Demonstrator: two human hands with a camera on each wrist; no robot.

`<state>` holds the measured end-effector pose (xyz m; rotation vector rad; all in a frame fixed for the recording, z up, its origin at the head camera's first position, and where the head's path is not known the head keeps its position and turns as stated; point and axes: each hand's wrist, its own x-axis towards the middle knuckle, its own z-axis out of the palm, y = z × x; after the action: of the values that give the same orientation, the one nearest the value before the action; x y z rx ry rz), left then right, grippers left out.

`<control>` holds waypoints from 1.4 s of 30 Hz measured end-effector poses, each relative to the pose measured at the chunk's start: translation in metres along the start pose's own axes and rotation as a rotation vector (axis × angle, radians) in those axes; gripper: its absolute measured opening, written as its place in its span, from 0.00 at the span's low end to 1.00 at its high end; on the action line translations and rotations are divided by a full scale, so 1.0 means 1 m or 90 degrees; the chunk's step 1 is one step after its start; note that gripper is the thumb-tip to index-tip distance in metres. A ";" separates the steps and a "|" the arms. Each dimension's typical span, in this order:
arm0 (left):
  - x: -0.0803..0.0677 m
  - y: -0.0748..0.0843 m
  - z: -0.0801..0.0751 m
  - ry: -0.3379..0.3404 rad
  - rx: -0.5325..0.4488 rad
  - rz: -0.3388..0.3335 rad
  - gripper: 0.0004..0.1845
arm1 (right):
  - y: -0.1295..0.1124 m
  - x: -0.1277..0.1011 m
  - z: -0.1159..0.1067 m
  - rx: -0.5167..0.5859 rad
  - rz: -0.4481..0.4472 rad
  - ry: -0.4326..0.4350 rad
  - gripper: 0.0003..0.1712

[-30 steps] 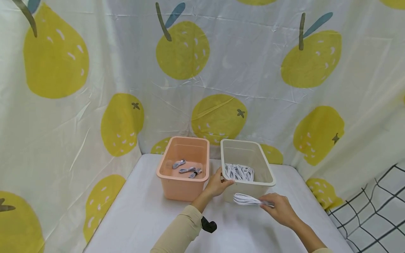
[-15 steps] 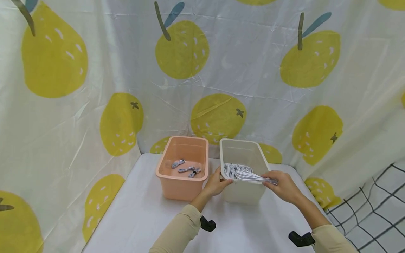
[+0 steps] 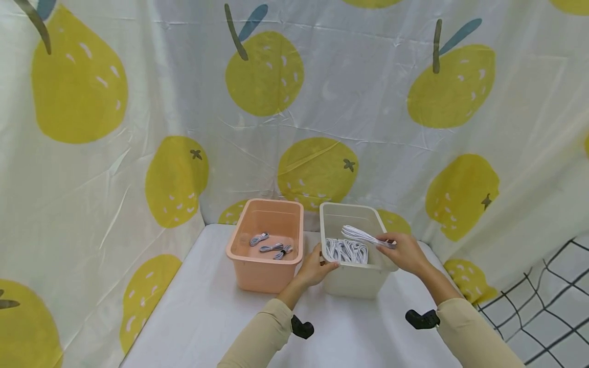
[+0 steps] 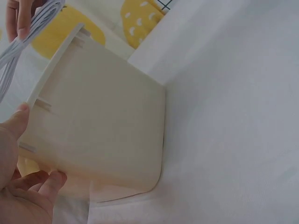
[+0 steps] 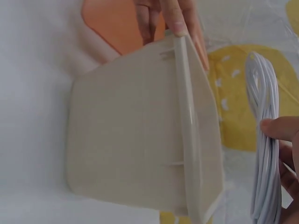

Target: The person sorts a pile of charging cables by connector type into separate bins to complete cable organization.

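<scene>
With our left hand [image 3: 317, 267] gripping the white bin's [image 3: 352, 280] rim and our right hand [image 3: 401, 251] pinching the coiled cable [image 3: 361, 235] above it, we should lower it flat before releasing.

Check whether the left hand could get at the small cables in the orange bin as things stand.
Probably yes: the left hand grips the white bin rim right beside the orange bin, whose open top leaves the small cables uncovered.

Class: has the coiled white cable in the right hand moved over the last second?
Yes. The coiled white cable went from before the white plastic bin to above it.
</scene>
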<state>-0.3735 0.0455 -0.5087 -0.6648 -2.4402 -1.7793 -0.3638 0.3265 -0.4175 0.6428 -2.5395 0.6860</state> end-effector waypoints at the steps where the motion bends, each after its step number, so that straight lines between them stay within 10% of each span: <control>1: 0.000 0.000 0.000 0.000 0.000 0.000 0.39 | 0.000 0.002 0.001 0.002 0.004 -0.001 0.12; 20: 0.003 0.000 -0.002 0.002 0.019 -0.009 0.39 | -0.005 0.048 0.024 -0.020 0.120 0.009 0.09; 34: 0.002 0.002 0.001 -0.008 0.007 0.005 0.38 | -0.015 0.074 0.041 0.085 0.384 0.048 0.24; 42: 0.002 0.001 -0.002 -0.003 0.022 0.003 0.38 | -0.017 0.068 0.055 0.133 0.346 0.004 0.24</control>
<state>-0.3754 0.0445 -0.5062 -0.6724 -2.4638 -1.7325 -0.4245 0.2614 -0.4206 -0.0053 -2.6713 1.1390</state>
